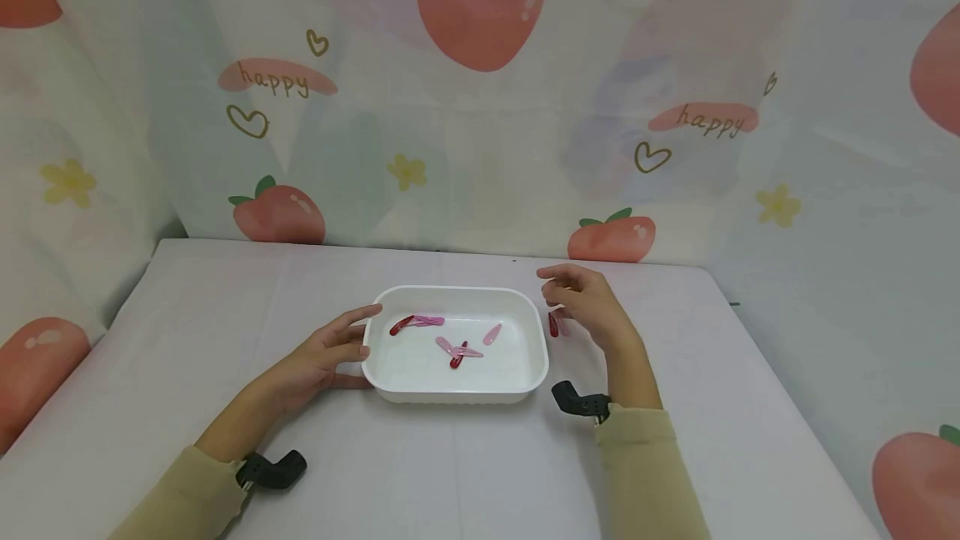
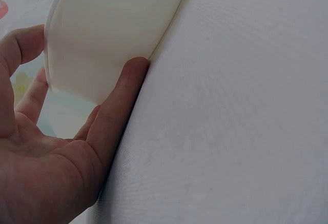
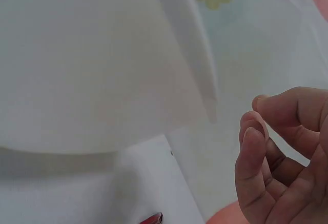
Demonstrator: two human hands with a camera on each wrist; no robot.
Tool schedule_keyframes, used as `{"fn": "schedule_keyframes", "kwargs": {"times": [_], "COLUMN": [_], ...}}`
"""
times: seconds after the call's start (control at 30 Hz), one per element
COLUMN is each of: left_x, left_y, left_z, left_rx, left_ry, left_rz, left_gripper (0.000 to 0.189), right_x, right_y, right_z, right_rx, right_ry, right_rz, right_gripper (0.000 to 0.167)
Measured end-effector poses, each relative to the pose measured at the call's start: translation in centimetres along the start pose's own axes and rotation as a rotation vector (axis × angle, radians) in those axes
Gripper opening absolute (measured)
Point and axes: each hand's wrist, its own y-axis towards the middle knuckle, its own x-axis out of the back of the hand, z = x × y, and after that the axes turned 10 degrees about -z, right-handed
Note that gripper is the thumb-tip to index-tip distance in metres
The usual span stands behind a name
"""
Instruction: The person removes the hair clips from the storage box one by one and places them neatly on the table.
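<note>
A white plastic tray sits on the table, several red and pink hair clips scattered over its floor. My left hand rests against the tray's left end, fingers spread. In the left wrist view, fingertips touch the outer wall low down, while others meet the rim. Just past the tray's right end, my right hand hovers with loosely bent fingers and nothing visible between them. Under it, a red hair clip lies on the table beside a pink one, partly covered by the hand.
A white cloth covers the table. Behind it hangs a printed curtain with fruit, flowers and hearts. Black wrist mounts stick out from both sleeves, close above the table.
</note>
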Motion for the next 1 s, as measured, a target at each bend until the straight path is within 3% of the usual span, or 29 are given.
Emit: {"fn": "schedule_keyframes", "kwargs": {"times": [0.27, 0.63, 1.0], "left_x": [0.1, 0.0, 0.1], "left_y": [0.0, -0.1, -0.1], "left_z": [0.0, -0.2, -0.2], "left_rx": [-0.002, 0.000, 0.002], "left_ry": [0.003, -0.004, -0.002], "left_rz": [0.001, 0.004, 0.008], "left_gripper": [0.066, 0.067, 0.066], "right_x": [-1.6, -4.7, -7.5], "right_y": [-0.8, -1.5, -2.1], "right_z": [1.9, 2.9, 2.8], "right_rx": [0.056, 0.117, 0.065], "right_ry": [0.021, 0.044, 0.093], "right_rz": [0.047, 0.183, 0.311], "right_gripper": [0.030, 0.032, 0.034]}}
